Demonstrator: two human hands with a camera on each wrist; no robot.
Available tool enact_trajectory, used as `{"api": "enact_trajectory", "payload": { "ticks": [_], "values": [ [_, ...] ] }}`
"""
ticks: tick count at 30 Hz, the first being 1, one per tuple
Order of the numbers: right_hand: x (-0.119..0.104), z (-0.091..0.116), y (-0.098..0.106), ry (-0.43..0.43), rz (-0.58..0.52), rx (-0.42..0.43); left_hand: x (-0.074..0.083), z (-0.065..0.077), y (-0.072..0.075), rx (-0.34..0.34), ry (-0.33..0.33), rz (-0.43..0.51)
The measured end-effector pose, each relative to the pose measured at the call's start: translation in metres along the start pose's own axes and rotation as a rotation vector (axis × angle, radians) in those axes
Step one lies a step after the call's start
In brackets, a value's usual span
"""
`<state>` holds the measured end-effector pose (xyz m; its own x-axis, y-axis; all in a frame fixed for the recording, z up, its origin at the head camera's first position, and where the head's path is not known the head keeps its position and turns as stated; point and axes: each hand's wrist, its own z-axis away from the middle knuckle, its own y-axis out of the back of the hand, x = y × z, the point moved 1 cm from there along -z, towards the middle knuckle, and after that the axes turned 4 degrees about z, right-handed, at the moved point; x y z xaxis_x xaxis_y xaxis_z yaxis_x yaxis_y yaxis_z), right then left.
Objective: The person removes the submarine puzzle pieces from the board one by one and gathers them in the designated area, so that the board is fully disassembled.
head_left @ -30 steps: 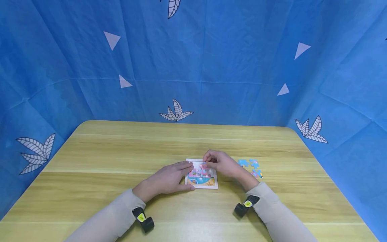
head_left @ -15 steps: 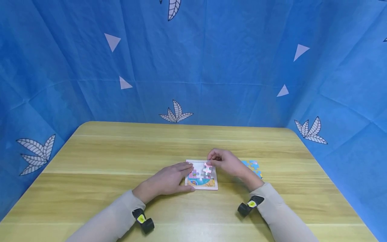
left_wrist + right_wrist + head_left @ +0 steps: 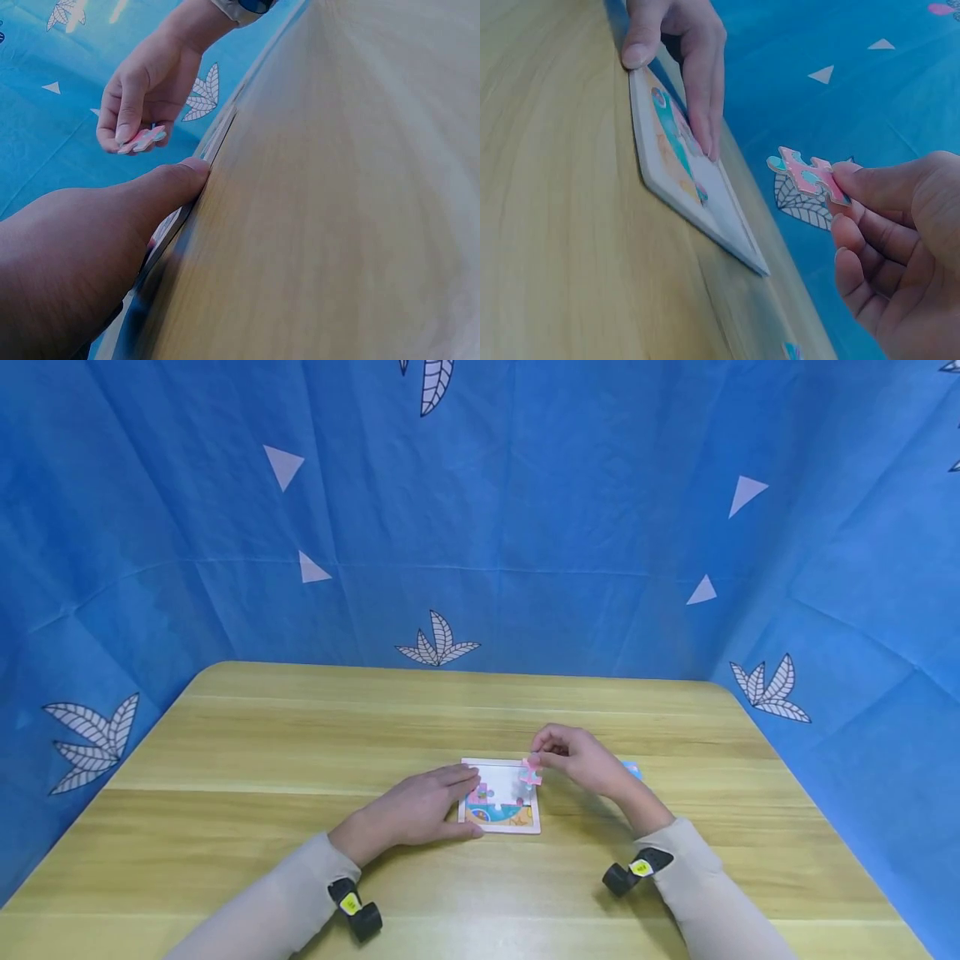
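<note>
A white-framed jigsaw puzzle tray (image 3: 500,831) lies on the table, its lower part filled with a beach picture and its upper part showing bare white backing. My left hand (image 3: 423,806) rests on the tray's left side with straight fingers, the thumb at the near edge, as the right wrist view (image 3: 697,67) of this hand also shows. Above the tray's right edge, my right hand (image 3: 581,762) pinches a pink and turquoise jigsaw piece (image 3: 810,176) between thumb and fingers. The piece is tilted and apart from the tray.
Beyond the right hand, a loose blue jigsaw piece (image 3: 633,769) shows partly; the forearm hides what lies below it. The wooden table (image 3: 337,710) has a blue patterned curtain (image 3: 495,510) behind it and at both sides.
My right hand has moved right and away from the tray's middle, carrying the pink jigsaw piece with it. More of the white backing shows now. My left hand has stayed in place.
</note>
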<state>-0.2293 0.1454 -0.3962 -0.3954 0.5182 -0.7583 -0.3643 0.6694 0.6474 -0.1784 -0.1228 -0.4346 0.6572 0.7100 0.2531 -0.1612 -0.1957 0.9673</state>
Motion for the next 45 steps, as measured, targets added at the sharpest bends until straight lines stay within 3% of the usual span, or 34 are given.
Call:
{"api": "enact_trajectory", "payload": {
  "ticks": [33, 45],
  "values": [
    [0.044, 0.051, 0.025, -0.089, 0.076, 0.023, 0.002, 0.002, -0.005, -0.020, 0.002, 0.004],
    [0.048, 0.056, 0.045, -0.165, -0.004, 0.010, 0.001, -0.001, 0.000, -0.015, 0.028, 0.008]
  ]
}}
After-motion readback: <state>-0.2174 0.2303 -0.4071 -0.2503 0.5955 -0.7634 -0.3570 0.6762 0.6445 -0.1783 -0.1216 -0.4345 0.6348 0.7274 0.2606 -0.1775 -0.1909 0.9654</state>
